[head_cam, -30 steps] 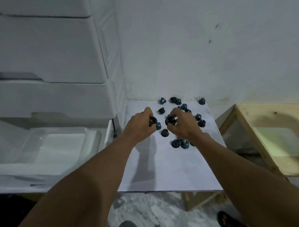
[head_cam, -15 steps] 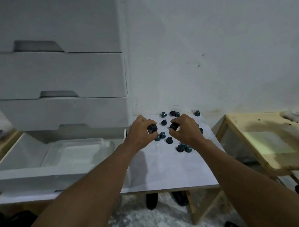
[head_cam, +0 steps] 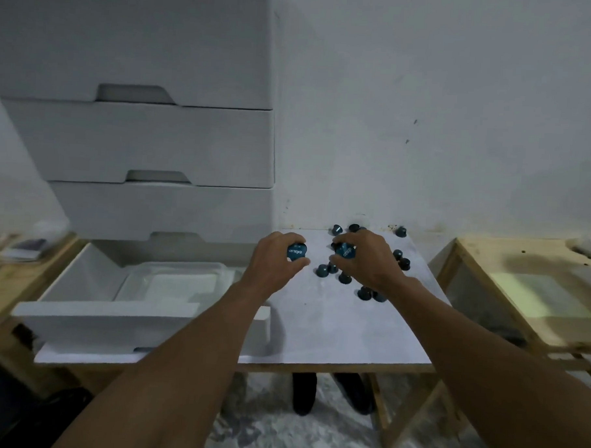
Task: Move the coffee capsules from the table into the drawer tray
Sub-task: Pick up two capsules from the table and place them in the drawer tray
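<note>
Several dark blue coffee capsules (head_cam: 365, 292) lie scattered on the far half of the white table (head_cam: 333, 327). My left hand (head_cam: 274, 262) grips one blue capsule (head_cam: 296, 250), lifted just above the table near its left edge. My right hand (head_cam: 367, 260) grips another capsule (head_cam: 345, 251), its foil lid facing me, over the scattered group. To the left, the lowest drawer (head_cam: 97, 313) stands pulled open, and a clear plastic tray (head_cam: 173, 281) sits inside it with no capsules showing.
A white drawer cabinet (head_cam: 148, 143) with shut upper drawers rises behind the open drawer. A wooden table (head_cam: 528, 288) stands to the right and a wooden surface with small items (head_cam: 11, 255) to the left. The white wall backs the table.
Both hands have lifted their capsules slightly off the table and turned them so the lids face me. My view has tilted upward, showing more of the cabinet.
</note>
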A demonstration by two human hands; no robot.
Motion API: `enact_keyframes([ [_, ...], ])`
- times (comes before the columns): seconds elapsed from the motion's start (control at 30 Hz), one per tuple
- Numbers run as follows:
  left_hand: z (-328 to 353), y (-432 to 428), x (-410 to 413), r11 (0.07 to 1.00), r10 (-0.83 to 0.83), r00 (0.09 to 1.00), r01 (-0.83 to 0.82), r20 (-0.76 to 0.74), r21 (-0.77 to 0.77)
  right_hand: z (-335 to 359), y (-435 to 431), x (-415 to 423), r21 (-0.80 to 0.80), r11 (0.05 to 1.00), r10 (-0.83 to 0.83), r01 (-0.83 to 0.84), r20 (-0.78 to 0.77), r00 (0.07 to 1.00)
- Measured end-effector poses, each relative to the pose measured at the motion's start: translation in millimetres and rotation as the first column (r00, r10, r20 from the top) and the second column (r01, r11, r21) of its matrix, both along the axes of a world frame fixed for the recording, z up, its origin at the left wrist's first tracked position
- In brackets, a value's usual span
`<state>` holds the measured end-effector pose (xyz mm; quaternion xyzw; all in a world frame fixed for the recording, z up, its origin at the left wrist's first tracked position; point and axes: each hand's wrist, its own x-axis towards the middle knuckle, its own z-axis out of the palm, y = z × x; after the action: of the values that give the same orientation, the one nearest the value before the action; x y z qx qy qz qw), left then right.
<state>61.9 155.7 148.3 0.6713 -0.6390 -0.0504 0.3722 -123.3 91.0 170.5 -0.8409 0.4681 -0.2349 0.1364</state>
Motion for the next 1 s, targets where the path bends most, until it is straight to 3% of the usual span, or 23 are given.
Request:
enact_keyframes([
  [0.47,-1.0,65.8,66.8,0.976,0.212,0.972,-0.206,-0.102,0.068,3.4,28.4,92.0,0.039,0.953,0.296,-0.301,0.087,0.951],
  [0.6,-2.1,85.3,109.5,0.971,0.238,0.949,-0.231,-0.208,0.060,-3.0,38.6,140.0,0.027,0.934,0.352,-0.355,0.091,0.932],
  [0.77,-15.6,99.5,183.5,0.968,0.245,0.917,-0.211,-0.313,0.139,-16.0,52.3,207.7,0.084,0.944,0.310,-0.320,0.113,0.944],
  [1.0,-29.6,115.7,286.7,0.955,0.217,0.935,-0.144,-0.280,0.259,-43.1,78.6,288.1,0.192,0.954,0.218,-0.230,0.082,0.973],
])
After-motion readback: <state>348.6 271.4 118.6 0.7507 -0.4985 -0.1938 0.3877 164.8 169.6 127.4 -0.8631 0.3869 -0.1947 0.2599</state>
